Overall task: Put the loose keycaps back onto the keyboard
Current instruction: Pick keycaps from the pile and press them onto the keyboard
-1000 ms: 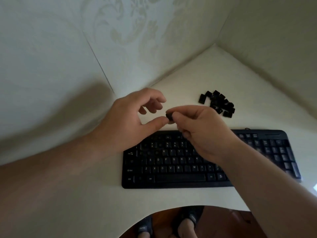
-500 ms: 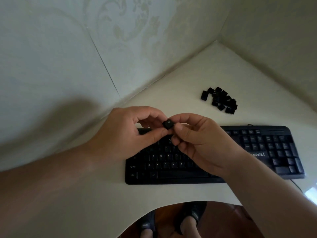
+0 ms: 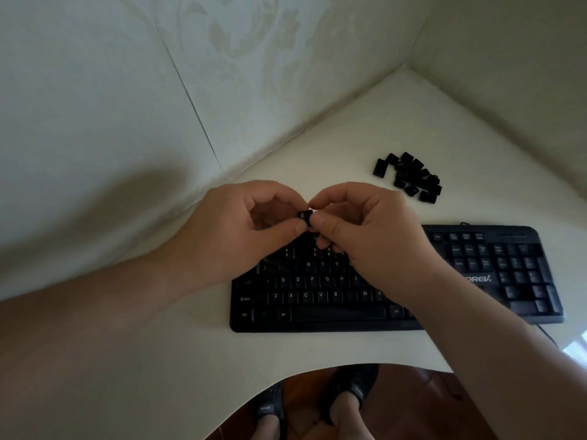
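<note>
A small black square keycap, marked with a pale letter, was pinched between the fingertips of the left hand and the right hand, held above the upper rows of the flat black plastic keyboard. The keyboard lay on the white desk. A heap of loose black keycaps sat on the desk beyond the keyboard, well apart from both hands.

The keyboard lies on the desk, the loose keycaps behind it toward the right.
</note>
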Action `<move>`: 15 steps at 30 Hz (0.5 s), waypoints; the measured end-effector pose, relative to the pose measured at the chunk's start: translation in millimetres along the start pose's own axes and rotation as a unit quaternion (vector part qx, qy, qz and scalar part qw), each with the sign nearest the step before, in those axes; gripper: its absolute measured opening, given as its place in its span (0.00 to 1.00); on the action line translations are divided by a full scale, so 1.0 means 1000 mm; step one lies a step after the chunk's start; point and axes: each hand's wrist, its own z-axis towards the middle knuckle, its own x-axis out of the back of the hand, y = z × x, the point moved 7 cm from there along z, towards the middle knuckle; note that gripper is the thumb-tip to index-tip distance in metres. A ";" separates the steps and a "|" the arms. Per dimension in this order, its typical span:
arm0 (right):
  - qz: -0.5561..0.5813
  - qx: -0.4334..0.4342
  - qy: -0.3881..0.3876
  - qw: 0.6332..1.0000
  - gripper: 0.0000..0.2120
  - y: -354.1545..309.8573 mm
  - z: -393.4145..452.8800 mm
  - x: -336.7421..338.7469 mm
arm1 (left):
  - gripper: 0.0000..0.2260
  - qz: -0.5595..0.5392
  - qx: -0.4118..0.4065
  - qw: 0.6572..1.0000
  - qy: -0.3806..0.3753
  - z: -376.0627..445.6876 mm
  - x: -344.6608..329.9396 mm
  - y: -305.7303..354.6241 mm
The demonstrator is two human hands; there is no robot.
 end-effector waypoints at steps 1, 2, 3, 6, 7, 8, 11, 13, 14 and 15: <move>-0.070 0.031 0.011 0.997 0.07 -0.003 -0.001 0.003 | 0.07 -0.009 0.036 0.999 -0.005 0.002 -0.001 -0.004; -0.142 0.067 0.021 0.987 0.08 -0.007 -0.002 0.004 | 0.07 -0.016 0.069 0.997 -0.011 0.003 -0.002 -0.009; -0.206 0.107 0.027 0.972 0.07 -0.012 -0.004 0.004 | 0.08 -0.021 0.098 0.995 -0.020 0.004 -0.003 -0.012; -0.359 0.223 0.008 0.907 0.03 -0.027 -0.010 -0.010 | 0.11 -0.011 0.139 0.988 -0.064 0.003 -0.007 -0.015; -0.397 0.239 -0.009 0.886 0.04 -0.027 -0.010 -0.016 | 0.12 -0.001 0.144 0.986 -0.079 0.001 -0.008 -0.014; -0.427 0.243 -0.027 0.871 0.04 -0.025 -0.010 -0.021 | 0.12 0.005 0.146 0.985 -0.092 0.000 -0.009 -0.014; -0.456 0.240 -0.046 0.856 0.04 -0.022 -0.008 -0.028 | 0.14 0.011 0.147 0.981 -0.126 -0.003 -0.009 -0.014; -0.445 0.239 -0.043 0.862 0.04 -0.023 -0.009 -0.029 | 0.15 0.047 0.128 0.979 -0.152 -0.005 -0.007 -0.014; -0.440 0.230 -0.042 0.867 0.04 -0.021 -0.009 -0.028 | 0.15 0.091 0.108 0.977 -0.159 -0.004 -0.004 -0.016; -0.439 0.212 -0.045 0.872 0.04 -0.019 -0.008 -0.027 | 0.14 0.146 0.086 0.973 -0.154 -0.003 -0.001 -0.016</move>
